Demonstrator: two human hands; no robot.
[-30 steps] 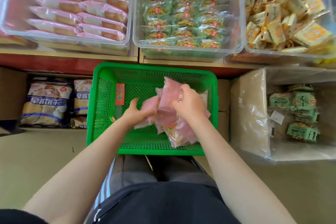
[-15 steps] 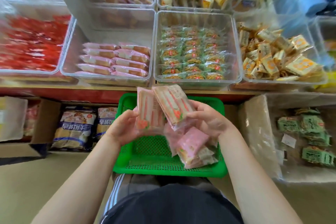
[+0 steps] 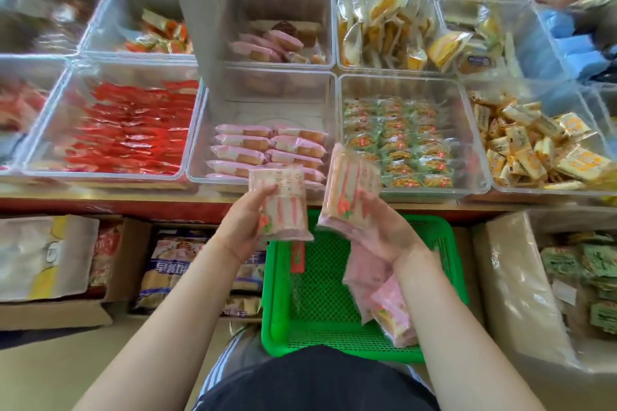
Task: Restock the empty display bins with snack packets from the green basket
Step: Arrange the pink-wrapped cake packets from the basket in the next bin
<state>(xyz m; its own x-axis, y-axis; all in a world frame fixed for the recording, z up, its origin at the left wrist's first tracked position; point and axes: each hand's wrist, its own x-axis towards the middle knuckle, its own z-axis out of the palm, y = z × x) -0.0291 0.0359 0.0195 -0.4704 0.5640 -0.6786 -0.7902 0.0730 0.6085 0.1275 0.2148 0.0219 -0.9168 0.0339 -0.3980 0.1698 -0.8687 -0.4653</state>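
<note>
While I am standing over it, green basket (image 3: 320,307): it is sitting low in front of me under both my wrists, with a red tag hanging on its inner wall and a few pink packets still trailing down into it.
Right hand (image 3: 380,237): I am clamping my fingers round a bundle of pink packets (image 3: 350,190), its top tilting toward the bins, probably so I can feed it off in portions.
Left hand (image 3: 247,220): I am pinching a smaller stack of packets (image 3: 283,203) upright between thumb and fingers, label side facing me, ready to be laid flat.
Pink-packet bin (image 3: 207,157): it is lying just beyond my fingertips, half filled in neat rows, with bare floor at the back; I am judging this the likely spot.
</note>
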